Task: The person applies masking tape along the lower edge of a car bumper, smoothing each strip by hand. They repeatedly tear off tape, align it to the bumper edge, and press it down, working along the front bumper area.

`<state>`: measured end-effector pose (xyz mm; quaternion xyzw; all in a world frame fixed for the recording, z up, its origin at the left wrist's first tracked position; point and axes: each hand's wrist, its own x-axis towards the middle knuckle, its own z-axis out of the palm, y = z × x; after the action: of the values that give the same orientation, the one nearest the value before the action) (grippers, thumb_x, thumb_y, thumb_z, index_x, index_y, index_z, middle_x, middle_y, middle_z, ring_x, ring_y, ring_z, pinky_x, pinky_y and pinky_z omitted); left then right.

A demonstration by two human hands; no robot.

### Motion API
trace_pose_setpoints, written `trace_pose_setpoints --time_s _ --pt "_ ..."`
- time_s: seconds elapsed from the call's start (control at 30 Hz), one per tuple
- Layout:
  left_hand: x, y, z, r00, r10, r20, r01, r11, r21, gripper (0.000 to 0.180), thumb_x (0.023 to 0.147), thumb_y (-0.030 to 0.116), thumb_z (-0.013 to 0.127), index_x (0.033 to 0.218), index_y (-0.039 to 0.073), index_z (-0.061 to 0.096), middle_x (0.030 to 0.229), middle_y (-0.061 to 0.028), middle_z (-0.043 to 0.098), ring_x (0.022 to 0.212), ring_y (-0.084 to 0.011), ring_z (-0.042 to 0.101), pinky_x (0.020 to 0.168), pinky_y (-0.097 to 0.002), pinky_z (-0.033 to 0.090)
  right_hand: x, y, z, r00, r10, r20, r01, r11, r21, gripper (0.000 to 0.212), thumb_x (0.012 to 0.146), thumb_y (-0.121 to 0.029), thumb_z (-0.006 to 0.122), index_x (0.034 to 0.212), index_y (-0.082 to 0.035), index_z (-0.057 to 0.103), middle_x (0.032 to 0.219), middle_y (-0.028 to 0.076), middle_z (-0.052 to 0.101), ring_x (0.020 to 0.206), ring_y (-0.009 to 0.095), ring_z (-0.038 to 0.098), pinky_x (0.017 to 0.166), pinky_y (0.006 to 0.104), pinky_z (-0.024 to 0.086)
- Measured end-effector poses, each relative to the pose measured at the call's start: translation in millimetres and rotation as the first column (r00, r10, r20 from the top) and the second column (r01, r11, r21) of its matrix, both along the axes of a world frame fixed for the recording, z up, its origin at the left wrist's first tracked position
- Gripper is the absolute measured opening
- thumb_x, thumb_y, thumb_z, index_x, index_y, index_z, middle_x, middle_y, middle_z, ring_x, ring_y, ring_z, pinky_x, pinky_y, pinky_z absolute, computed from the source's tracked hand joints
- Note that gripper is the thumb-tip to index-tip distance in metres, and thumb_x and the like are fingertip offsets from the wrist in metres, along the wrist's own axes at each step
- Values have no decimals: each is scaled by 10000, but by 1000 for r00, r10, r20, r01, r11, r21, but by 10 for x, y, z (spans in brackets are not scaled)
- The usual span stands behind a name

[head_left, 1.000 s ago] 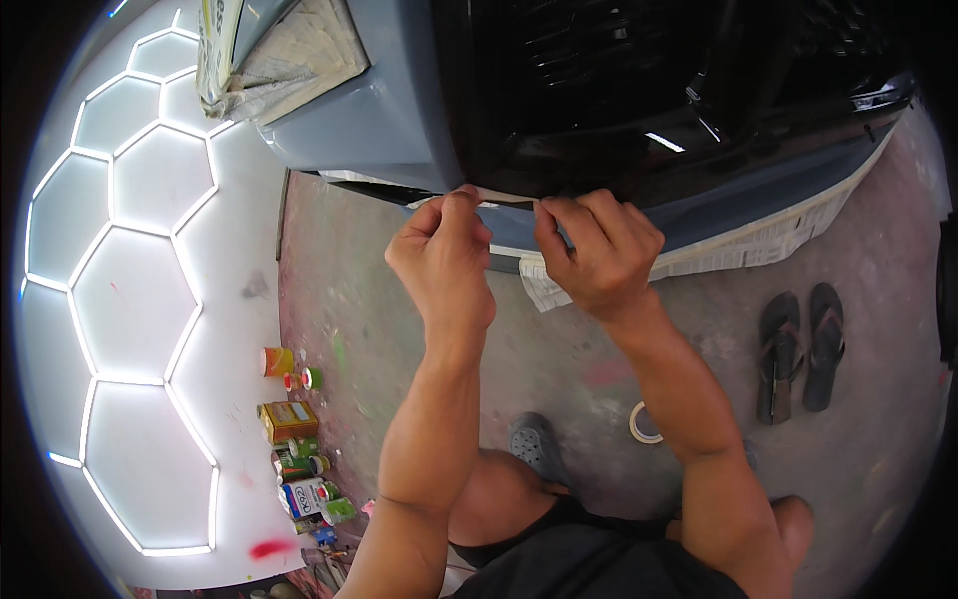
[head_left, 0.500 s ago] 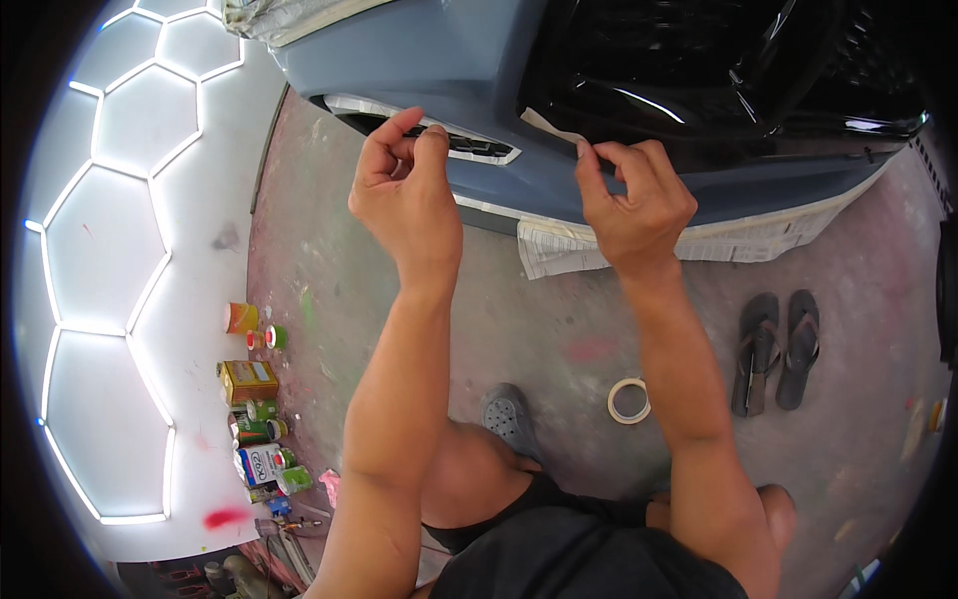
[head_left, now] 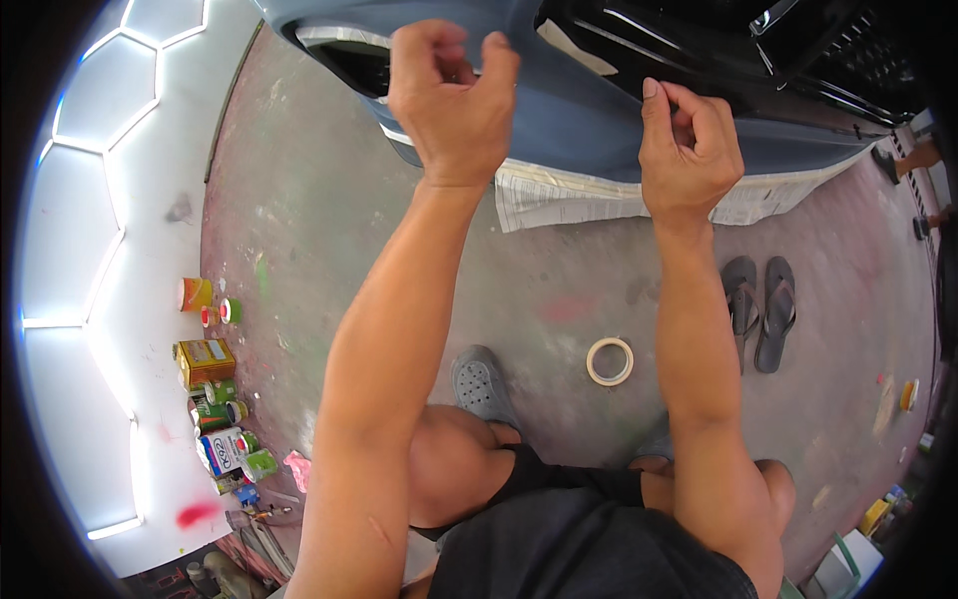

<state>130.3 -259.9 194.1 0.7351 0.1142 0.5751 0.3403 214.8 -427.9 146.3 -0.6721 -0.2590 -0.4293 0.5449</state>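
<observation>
My left hand (head_left: 451, 112) is raised before the grey-blue car bumper (head_left: 589, 115). Its fingers are curled and slightly blurred, with the thumb held apart and nothing visible between them. It covers part of a dark vent edged with pale masking (head_left: 344, 38). My right hand (head_left: 691, 155) is at the lower edge of the glossy black grille (head_left: 679, 50), thumb and index fingertip pinched together; whatever they hold is too small to make out. Left of that pinch, a pale strip of masking tape (head_left: 577, 48) lies along the grille's edge.
Masking paper (head_left: 569, 198) hangs along the bumper's lower edge. On the floor are a tape roll (head_left: 610, 361) and dark flip-flops (head_left: 775, 314). Paint cans (head_left: 207, 361) line the lit wall at left. Another person's foot (head_left: 886, 165) shows at far right.
Both hands have moved up and to the right in the picture as the view shifted. The tape strip's visible end now stops short of my right fingertips, where before it met them.
</observation>
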Motion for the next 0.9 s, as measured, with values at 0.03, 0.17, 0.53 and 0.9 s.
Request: trace_pose_setpoints --time_s 0.03,0.17,0.53,0.9 --pt "21 -6 -55 999 26 -32 -22 995 92 319 819 94 870 1000 42 613 884 -34 578 638 -112 531 561 -261 451 -12 -4 0 1000 11 5 -11 1000 0 129 846 -66 902 923 -52 799 801 39 699 618 151 625 546 277 491" --pt "124 -25 -146 990 141 1 -127 892 433 503 748 265 1016 976 49 624 898 -4 552 646 -99 481 542 -266 403 -77 30 19 999 45 17 -44 999 -16 139 838 -64 900 940 -57 806 832 39 709 641 150 653 565 275 521" --pt "221 15 -94 954 299 25 -281 861 424 657 636 447 1049 985 82 629 1025 -56 557 718 -212 592 581 -349 501 -162 41 12 996 78 34 -75 994 -79 158 813 -46 876 954 -77 812 841 28 709 661 162 682 541 292 501" --pt "31 321 524 940 248 236 -228 968 -106 558 891 441 924 1073 67 552 870 21 444 766 -91 406 644 -261 338 41 139 73 789 -79 609 347 876 -336 416 810 -77 777 1130 -338 828 1448 44 643 1349 255 574 1011 427 283"
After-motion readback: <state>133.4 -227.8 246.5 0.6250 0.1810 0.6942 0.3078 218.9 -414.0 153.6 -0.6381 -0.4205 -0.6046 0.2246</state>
